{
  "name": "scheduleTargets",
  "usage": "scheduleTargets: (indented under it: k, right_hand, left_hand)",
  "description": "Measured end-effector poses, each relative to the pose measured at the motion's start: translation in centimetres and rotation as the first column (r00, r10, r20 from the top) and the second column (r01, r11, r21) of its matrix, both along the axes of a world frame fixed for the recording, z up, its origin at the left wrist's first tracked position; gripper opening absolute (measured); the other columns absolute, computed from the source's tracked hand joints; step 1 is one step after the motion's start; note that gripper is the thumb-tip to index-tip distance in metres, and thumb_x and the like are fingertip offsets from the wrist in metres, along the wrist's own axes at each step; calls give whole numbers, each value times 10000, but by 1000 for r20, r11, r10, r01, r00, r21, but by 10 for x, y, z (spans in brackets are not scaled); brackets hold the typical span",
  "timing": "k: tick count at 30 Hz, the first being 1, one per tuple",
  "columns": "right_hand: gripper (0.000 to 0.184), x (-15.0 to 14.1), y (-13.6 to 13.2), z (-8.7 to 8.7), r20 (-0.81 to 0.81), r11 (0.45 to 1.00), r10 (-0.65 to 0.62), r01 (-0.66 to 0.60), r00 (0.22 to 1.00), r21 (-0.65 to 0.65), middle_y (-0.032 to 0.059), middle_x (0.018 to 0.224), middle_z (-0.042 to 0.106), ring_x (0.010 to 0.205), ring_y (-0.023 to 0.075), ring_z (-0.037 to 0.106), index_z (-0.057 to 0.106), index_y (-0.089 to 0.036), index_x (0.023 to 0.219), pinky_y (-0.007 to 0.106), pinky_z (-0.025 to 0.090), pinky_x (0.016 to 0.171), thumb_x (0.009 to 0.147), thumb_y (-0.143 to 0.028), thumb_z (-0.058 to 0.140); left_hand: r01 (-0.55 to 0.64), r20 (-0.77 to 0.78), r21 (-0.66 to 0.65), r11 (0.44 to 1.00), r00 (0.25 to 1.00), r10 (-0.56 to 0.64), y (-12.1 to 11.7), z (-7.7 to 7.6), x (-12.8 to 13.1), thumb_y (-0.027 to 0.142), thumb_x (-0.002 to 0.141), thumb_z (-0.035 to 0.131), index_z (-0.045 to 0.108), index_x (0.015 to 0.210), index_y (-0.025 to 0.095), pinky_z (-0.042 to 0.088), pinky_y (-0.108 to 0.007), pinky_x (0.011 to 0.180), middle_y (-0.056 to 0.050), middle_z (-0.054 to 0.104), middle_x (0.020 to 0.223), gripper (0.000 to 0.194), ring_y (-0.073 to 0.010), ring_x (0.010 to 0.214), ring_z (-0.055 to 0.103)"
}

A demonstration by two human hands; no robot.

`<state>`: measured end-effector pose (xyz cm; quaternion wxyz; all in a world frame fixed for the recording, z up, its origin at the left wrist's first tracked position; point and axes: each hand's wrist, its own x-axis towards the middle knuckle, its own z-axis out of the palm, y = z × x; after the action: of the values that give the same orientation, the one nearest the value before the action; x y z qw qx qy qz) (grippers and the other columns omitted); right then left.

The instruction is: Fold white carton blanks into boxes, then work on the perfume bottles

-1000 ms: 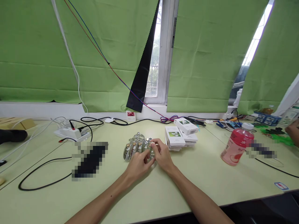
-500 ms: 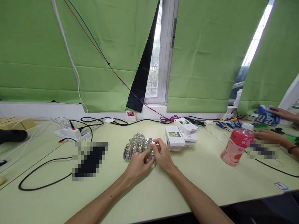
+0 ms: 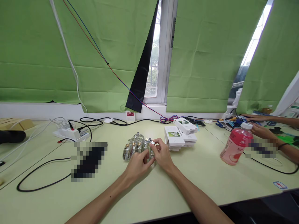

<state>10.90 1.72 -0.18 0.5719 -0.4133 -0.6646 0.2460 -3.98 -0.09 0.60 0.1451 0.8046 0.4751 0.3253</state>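
Several round, shiny silver watch-like pieces (image 3: pixel 133 150) with small knobs on top stand close together in a row on the table. More of the same kind (image 3: pixel 137 136) lie behind that row. At the row's right end, my right hand (image 3: pixel 163 157) pinches the top of one piece with thumb and forefinger. My left hand (image 3: pixel 137 165) has its fingers curled against the lower part of that same piece, its fingertips close to the right hand's. Both hands cover most of the piece, so its face is hidden.
Stacked white boxes (image 3: pixel 174 137) sit right of my hands. A pink drink bottle (image 3: pixel 237 144) stands farther right, near another person's hands (image 3: pixel 261 130). At left are a blurred-out dark object (image 3: pixel 90 161), a power strip (image 3: pixel 71 133) and loose cables.
My hands hold nearly the same pose on the watch-like piece. At the far right, another person's hands came in, lifted a blue-and-white pack, and now reach lower on the table without it visible.
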Motion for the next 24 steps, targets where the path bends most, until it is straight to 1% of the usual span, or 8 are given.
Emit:
scheduleTargets:
  k: [5, 10, 13, 19, 24]
  right_hand:
    - [219, 0, 0, 1, 5, 1000, -10, 10, 1000, 4, -65, 602, 487, 451, 107, 412, 531, -206, 926, 242, 316, 477, 936, -425, 525]
    - [214, 0, -2, 4, 6, 1000, -15, 15, 1000, 0, -94, 521, 409, 432, 108, 375, 516, -210, 902, 241, 280, 467, 927, -422, 536]
    - [212, 0, -2, 5, 2, 1000, -14, 14, 1000, 0, -101, 503, 395, 424, 106, 375, 507, -214, 883, 236, 274, 462, 924, -419, 541]
    - [214, 1, 1, 2, 10, 1000, -14, 14, 1000, 17, -85, 561, 436, 438, 100, 381, 500, -216, 882, 238, 280, 467, 923, -422, 544]
    - [210, 1, 1, 2, 2, 1000, -10, 10, 1000, 22, -87, 567, 428, 430, 96, 372, 493, -217, 880, 236, 263, 459, 922, -414, 553]
  left_hand:
    - [-3, -2, -2, 1000, 1000, 3, 0, -1, 0, 384, 851, 553, 413, 639, 214, 272, -249, 508, 49, 493, 502, 306, -107, 471, 420]
    - [5, 9, 2, 1000, 1000, -5, -1, 2, 0, 395, 861, 550, 427, 634, 212, 262, -253, 502, 44, 495, 512, 316, -107, 473, 412]
    - [4, 10, -6, 1000, 1000, -4, -1, 1, 0, 398, 863, 544, 441, 641, 210, 269, -255, 507, 39, 506, 526, 309, -108, 481, 416]
    - [-2, -9, -7, 1000, 1000, 2, 0, 0, 0, 410, 865, 536, 417, 649, 212, 275, -252, 515, 45, 493, 522, 317, -109, 487, 420]
    - [4, -14, -6, 1000, 1000, -4, 0, 0, 0, 404, 870, 534, 390, 646, 216, 276, -250, 517, 46, 488, 530, 326, -108, 491, 416]
